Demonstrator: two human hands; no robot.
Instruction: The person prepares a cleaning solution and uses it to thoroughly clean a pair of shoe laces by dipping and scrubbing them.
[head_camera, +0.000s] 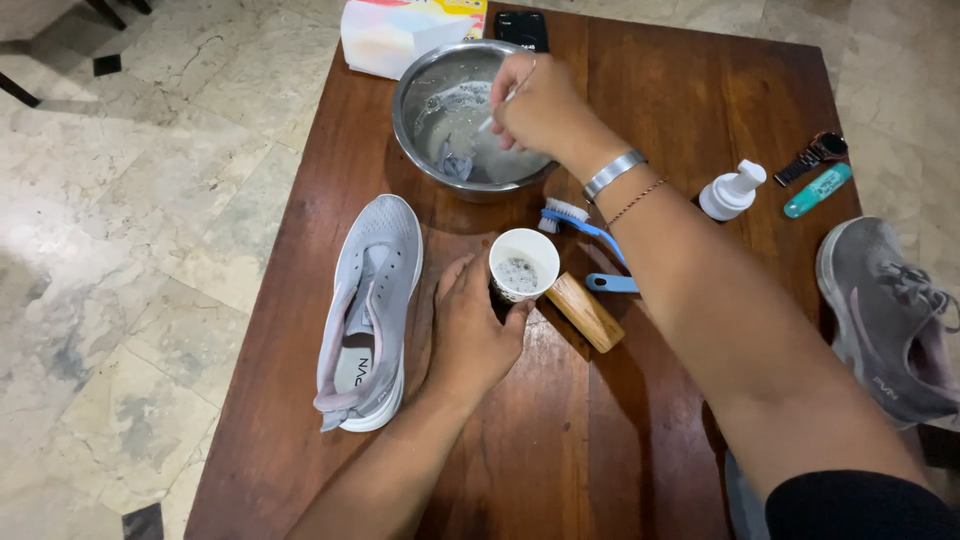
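Left hand (468, 330) is wrapping the cup (523, 264) on the table (640, 430). Right hand (540, 105) is pinching a thin stick (497, 108) over the bowl (415, 85), well past the cup.

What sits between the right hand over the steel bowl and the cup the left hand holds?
Only the blue brush's bristled head, between steel bowl and cup. The right hand holds a thin stick over the bowl; the left hand grips the cup.

Single view: head-worn camera, looking steeply down from above and in front of the dark brown wooden counter (640, 440). Close range, at arm's reach. Faces forward across the counter; pale marble floor (130, 250) fills the left side.
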